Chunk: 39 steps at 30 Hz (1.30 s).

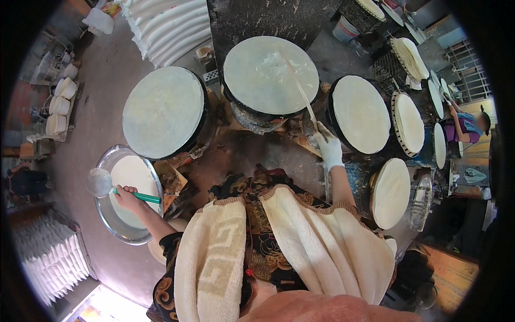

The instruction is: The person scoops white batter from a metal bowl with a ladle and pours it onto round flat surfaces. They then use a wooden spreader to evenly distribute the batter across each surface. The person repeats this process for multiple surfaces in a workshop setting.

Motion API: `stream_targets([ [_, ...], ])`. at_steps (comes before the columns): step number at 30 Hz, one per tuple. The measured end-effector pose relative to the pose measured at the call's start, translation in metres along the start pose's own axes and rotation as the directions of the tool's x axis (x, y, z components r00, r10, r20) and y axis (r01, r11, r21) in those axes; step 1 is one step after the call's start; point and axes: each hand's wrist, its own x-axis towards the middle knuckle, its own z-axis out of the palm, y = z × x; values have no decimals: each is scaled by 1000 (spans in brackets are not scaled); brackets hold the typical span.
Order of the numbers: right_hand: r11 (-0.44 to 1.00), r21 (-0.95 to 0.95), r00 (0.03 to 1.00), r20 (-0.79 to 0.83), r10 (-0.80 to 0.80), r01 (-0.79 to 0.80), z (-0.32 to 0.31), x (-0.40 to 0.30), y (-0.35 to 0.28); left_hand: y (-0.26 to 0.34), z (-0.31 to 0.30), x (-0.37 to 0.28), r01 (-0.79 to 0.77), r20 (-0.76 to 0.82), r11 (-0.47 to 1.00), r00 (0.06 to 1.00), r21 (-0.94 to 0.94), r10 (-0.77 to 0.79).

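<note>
My left hand [127,198] grips the green handle of a metal ladle [99,182], its bowl at the left rim of a large metal basin [110,230]. Pale, creamy batter [132,177] lies in the basin. A white glove covers my right hand [330,149], which holds a long, thin wooden spreader [299,86]. The spreader lies across the middle round griddle [257,76], whose pale coating shows wet streaks around the far end of the stick. Pale layers also cover the left griddle [163,112] and the right griddle [360,114].
More round pale sheets [391,193] stand at the right, where another person [468,124] works. Stacked white sacks [169,28] lie behind the griddles, near a bucket [346,29]. A cart [62,116] bears tubs on the left. A towel [217,249] hangs over my chest.
</note>
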Motion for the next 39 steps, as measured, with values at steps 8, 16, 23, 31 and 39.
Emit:
stream_targets([
  [8,879,-476,995,61,79,-41,1,-32,-8,-35,-18,47,462,290,782,884,-418,-367],
  [16,766,-640,992,53,114,-54,-9,-30,-22,-13,5,35,522,408,762,836,-384,-368],
  [23,714,-699,989,70,133,-46,-31,-33,-58,-7,8,22,568,484,720,797,-399,-361],
  [31,978,-153,986,-61,-155,145,28,9,-3,-5,18,11,470,414,816,852,-335,-321],
  [39,937,-327,956,291,-26,125,85,-50,-7,16,0,-46,402,436,880,859,-251,-268],
])
